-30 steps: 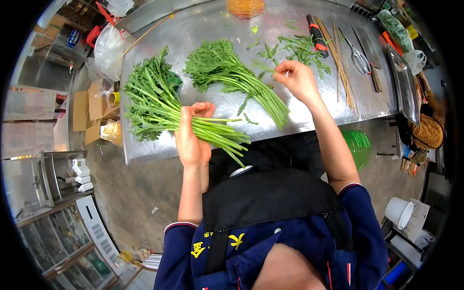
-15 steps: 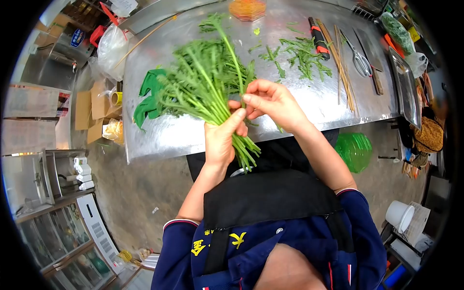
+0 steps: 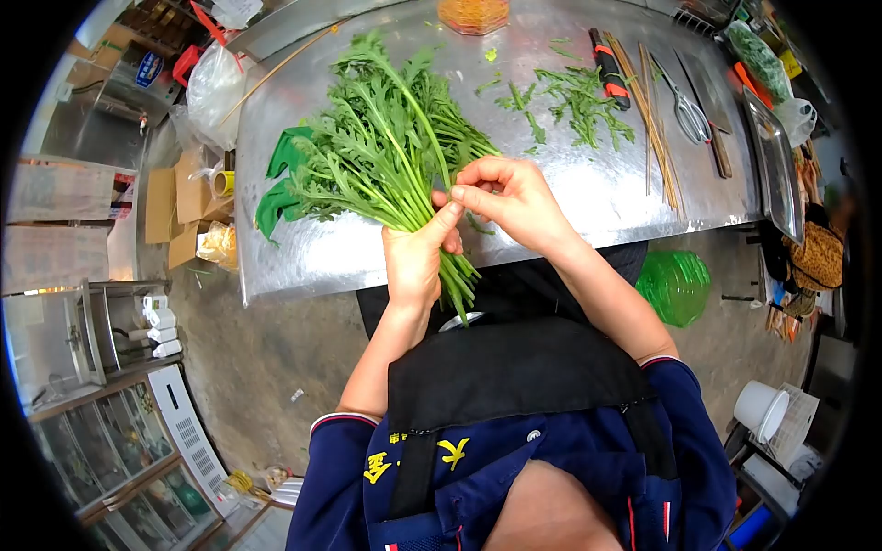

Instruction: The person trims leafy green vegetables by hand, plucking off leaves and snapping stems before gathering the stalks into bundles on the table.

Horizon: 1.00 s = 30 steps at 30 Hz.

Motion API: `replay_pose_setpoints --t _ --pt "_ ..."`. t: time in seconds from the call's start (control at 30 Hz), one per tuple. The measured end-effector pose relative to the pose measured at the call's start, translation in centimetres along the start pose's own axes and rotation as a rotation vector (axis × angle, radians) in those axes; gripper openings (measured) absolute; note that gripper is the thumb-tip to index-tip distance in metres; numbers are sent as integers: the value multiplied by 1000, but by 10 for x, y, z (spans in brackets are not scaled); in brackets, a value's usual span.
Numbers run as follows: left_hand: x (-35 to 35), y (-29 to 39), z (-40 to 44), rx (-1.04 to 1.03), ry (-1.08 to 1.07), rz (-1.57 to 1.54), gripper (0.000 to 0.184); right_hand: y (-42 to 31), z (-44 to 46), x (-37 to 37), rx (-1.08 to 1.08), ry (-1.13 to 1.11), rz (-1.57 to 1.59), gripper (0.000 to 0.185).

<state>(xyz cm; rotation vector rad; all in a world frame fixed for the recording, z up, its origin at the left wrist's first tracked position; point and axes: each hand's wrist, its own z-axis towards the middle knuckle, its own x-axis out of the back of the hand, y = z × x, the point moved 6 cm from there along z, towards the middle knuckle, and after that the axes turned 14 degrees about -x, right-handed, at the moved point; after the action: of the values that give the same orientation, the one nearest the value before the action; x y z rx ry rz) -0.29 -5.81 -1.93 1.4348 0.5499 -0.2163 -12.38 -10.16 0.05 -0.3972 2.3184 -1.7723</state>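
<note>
Two hands [image 3: 412, 266] [image 3: 519, 204] gripping leafy greens [image 3: 381, 161], shiny metal table [image 3: 593, 188], dull grey floor [image 3: 243, 358].

Yellow Chinese characters are worn on a dark blue shirt [image 3: 588, 468].
At the lower centre of the frame, 金 [image 3: 376, 467] can be read on its chest, with what looks like 大 [image 3: 453, 453] to the right; the smaller yellow marks [image 3: 398, 438] between them are too tiny to be read. At the upper left, white lettering is carried by a blue label [image 3: 149, 69], too blurred to be made out.
</note>
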Motion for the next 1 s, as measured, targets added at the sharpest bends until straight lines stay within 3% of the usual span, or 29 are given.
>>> replay_pose_setpoints --t 0.27,0.37,0.57,0.67,0.77,0.87,0.97,1.0 --pt "3 -3 2 17 28 -10 15 32 9 -9 -306 -182 476 19" --pt "2 -4 1 57 20 -20 15 30 11 -4 -284 -157 390 14" --pt "-5 -3 -1 128 -58 -73 16 13 9 -10 -145 -221 321 21" --pt "-1 -7 -1 162 -85 -129 17 24 12 -11 -266 -308 431 19" --pt "-3 -6 -2 208 -121 -227 16 30 12 -14 -352 -384 648 17" --pt "-1 -6 -4 238 -65 -209 15 43 26 7 -315 -137 1049 26" --pt "2 -6 -3 185 -36 -148 16 48 23 21 -226 -300 998 36" --pt "3 -6 -1 163 -43 -162 17 40 15 11 -232 -81 667 48"
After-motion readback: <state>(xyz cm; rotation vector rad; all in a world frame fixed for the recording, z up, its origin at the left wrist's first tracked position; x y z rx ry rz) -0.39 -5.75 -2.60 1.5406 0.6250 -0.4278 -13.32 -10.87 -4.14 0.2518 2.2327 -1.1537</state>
